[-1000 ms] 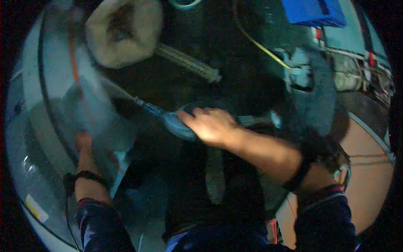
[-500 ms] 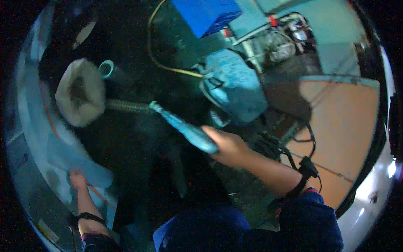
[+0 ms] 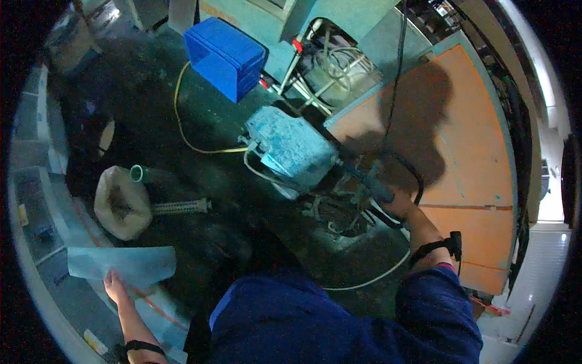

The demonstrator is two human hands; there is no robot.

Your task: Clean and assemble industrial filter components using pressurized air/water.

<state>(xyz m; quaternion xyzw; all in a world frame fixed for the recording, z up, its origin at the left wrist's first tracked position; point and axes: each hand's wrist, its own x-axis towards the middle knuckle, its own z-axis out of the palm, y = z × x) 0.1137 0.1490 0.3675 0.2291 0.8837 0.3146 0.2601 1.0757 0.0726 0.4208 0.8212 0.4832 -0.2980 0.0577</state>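
My left hand [image 3: 114, 287] grips the near edge of a pale blue-grey curved sheet [image 3: 145, 262], thumb on top; the fingers beneath are hidden. At the right, in shadow, my right hand [image 3: 400, 205] is closed round the thick end of a long, tapered hand tool [image 3: 377, 187]. Its narrow end points up and left, beside a pale blue, speckled boxy machine [image 3: 297, 148]. I cannot make out the tool's exact kind. A pale hose [image 3: 367, 267] curves along the floor below the right hand.
A blue plastic crate [image 3: 224, 54] lies beyond the machine, with a yellow hose [image 3: 177, 112] looping from it. To the left are an open sack [image 3: 123, 206], a green-rimmed cup [image 3: 139, 174] and a perforated tube [image 3: 182, 207]. An orange panel [image 3: 467, 151] stands at the right.
My right hand has carried the tool from the middle over to the right, beside the machine. The left hand still grips the sheet, now turned more level. The whole view has shifted.
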